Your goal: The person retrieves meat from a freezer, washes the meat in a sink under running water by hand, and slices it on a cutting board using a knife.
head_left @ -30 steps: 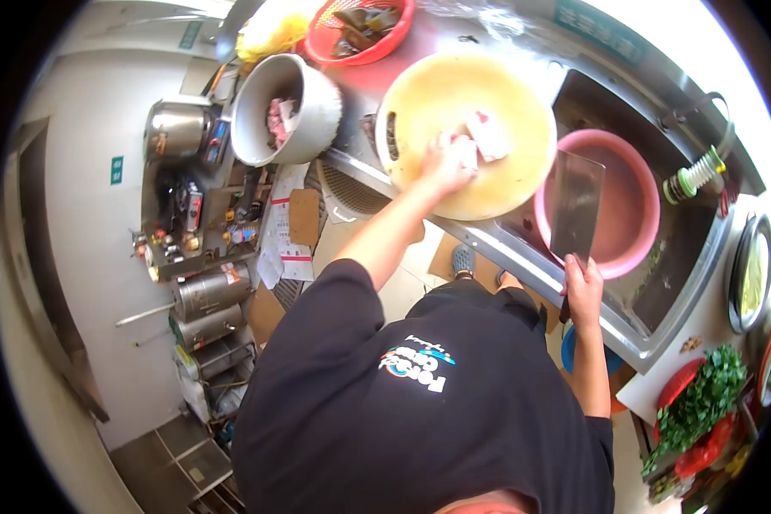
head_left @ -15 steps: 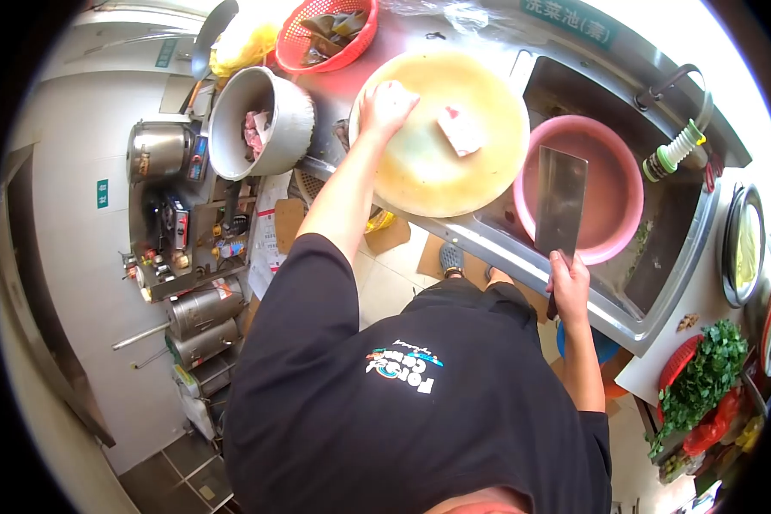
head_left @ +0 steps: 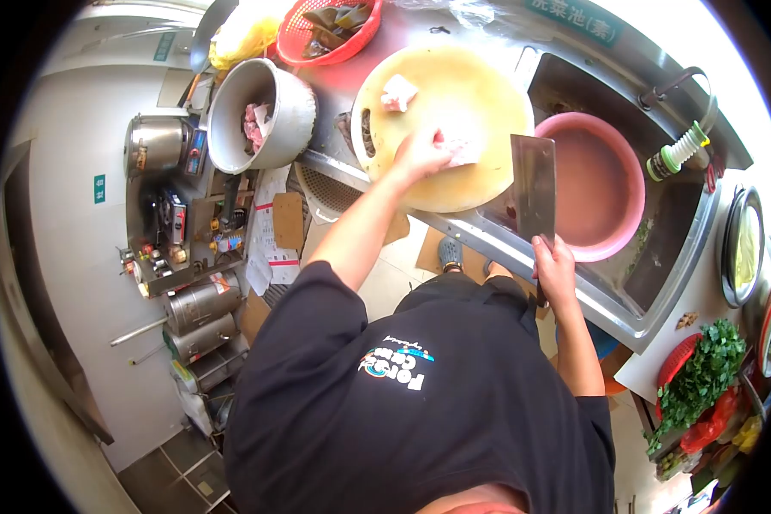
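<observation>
A round yellowish cutting board (head_left: 480, 81) lies across the counter and the sink's edge. My left hand (head_left: 421, 156) is over its lower middle, fingers closed on a pale pink piece of meat (head_left: 464, 152). Another piece of meat (head_left: 398, 92) rests near the board's left side, by the handle slot. My right hand (head_left: 555, 264) grips the handle of a cleaver (head_left: 534, 184). The broad blade points up and away from me, between the board and a pink basin.
The pink basin (head_left: 630, 193) of cloudy reddish water stands in the steel sink (head_left: 660, 287). Left of the board, a deep metal pot (head_left: 291, 116) holds meat pieces. Behind it is a red basket (head_left: 368, 34) with dark green strips. Leafy greens (head_left: 702, 377) lie at right.
My left hand has left one piece of meat at the board's left and moved right and nearer to me, onto the other piece. The cleaver has shifted left toward the board.
</observation>
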### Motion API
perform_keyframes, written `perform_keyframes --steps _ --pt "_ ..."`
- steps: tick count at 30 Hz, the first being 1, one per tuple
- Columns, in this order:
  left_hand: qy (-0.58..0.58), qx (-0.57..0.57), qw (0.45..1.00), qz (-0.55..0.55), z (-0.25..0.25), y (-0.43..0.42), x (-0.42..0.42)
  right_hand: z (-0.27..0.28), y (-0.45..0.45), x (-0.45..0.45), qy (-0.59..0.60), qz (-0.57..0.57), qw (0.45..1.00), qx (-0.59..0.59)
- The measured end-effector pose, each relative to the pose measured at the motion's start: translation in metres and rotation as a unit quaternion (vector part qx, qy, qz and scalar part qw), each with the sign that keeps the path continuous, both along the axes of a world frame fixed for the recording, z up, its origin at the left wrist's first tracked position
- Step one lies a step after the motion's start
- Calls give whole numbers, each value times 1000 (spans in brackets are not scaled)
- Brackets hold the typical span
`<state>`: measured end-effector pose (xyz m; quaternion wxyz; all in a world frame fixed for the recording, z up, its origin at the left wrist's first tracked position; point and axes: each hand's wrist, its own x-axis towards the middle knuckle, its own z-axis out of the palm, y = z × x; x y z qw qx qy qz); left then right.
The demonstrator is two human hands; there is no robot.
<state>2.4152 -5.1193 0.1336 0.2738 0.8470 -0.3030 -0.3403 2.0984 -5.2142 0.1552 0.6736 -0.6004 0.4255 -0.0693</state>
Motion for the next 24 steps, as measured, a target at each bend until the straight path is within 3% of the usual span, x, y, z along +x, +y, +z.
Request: perform_keyframes --steps 1,2,4,5,6,7,8,11,15,24 --pt "88 -45 989 114 -6 19 -8 1 2 7 18 27 999 -4" --pt "88 -47 988 121 -17 38 -15 0 4 14 18 35 999 -5" --pt "115 -150 940 284 -37 72 -27 -5 10 30 -10 106 985 -138" --pt "116 -150 937 293 -33 82 -36 2 12 39 -8 115 984 -138" --pt "-69 -101 964 236 -25 90 -44 15 12 51 -8 161 967 -199" --pt "-249 -44 952 170 -16 95 -50 24 13 63 -8 207 944 -259" --pt "-273 -35 949 157 -7 97 -56 27 15 73 -18 231 922 -310" --pt "-318 -80 940 92 -7 103 -65 47 16 99 33 331 868 -370" --pt "-309 -130 937 103 -22 102 -69 56 20 110 67 375 832 -402" --pt "-324 -173 924 102 -31 101 -65 69 29 111 115 412 814 -394"
